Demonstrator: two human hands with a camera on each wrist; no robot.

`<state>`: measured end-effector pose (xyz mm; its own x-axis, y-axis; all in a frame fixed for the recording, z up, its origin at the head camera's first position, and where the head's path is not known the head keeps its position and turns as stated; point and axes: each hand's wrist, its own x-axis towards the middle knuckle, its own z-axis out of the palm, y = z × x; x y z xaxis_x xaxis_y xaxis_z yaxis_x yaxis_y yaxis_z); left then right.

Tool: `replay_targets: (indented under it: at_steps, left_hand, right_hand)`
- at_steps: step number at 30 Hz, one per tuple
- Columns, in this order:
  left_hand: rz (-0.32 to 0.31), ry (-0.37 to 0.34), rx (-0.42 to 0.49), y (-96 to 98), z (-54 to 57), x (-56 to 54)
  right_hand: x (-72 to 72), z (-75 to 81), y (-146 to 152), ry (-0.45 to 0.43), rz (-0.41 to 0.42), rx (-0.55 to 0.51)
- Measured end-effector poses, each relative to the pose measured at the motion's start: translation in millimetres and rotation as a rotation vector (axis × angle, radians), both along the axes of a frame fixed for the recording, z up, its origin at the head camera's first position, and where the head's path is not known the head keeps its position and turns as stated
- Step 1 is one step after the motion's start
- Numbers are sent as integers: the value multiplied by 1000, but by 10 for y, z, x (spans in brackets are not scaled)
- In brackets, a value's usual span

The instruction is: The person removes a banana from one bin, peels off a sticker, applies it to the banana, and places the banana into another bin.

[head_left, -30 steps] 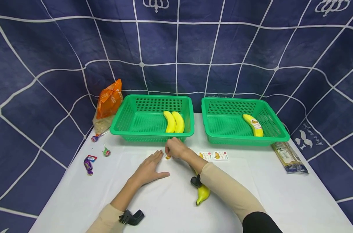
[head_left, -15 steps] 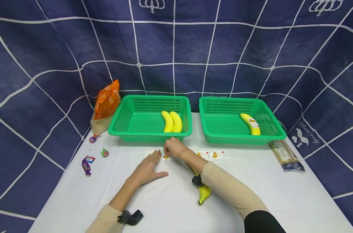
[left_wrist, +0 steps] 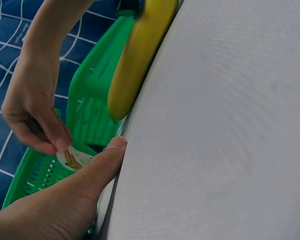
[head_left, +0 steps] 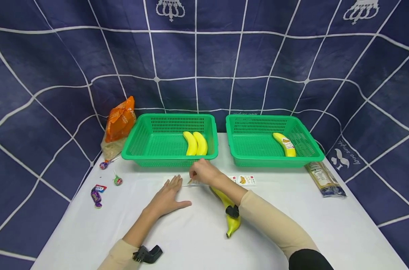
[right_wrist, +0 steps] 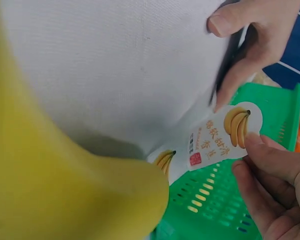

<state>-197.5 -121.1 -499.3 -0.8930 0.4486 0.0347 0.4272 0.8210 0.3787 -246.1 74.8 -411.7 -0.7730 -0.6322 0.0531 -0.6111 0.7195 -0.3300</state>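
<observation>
My right hand pinches the rounded end of a white banana-print sticker between thumb and fingertips. That sticker end is lifted off the table, and its strip runs on to the right past my wrist. My left hand rests palm down beside it, fingers straight and thumb spread, fingertips near the strip's left end. Under my right forearm lies a yellow banana, partly hidden by the sleeve and wrist camera; it looms large in the right wrist view.
The left green basket holds two bananas. In the right green basket lies one stickered banana. An orange bag, lollipops and a purple-wrapped candy are at left, a flat packet at right.
The pinched sticker end has risen from lying flat to standing up off the table. My left hand keeps its place; the head view has shifted slightly.
</observation>
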Motion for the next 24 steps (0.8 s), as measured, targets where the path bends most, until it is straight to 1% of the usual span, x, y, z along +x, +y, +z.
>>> replay_targets:
  at_steps: [3, 10, 16, 22, 24]
  left_hand:
    - [1, 11, -23, 2, -4, -3]
    - [-3, 23, -31, -16, -18, -19]
    - [3, 50, -40, 1, 31, -12]
    - [12, 96, -29, 26, 62, 34]
    - [16, 93, -20, 53, 81, 59]
  right_hand:
    - [34, 41, 60, -1, -1, -35]
    - [109, 141, 212, -22, -21, -108]
    - [220, 260, 356, -21, -82, -159]
    - [365, 352, 541, -40, -144, -197]
    - [409, 382, 600, -41, -162, -196]
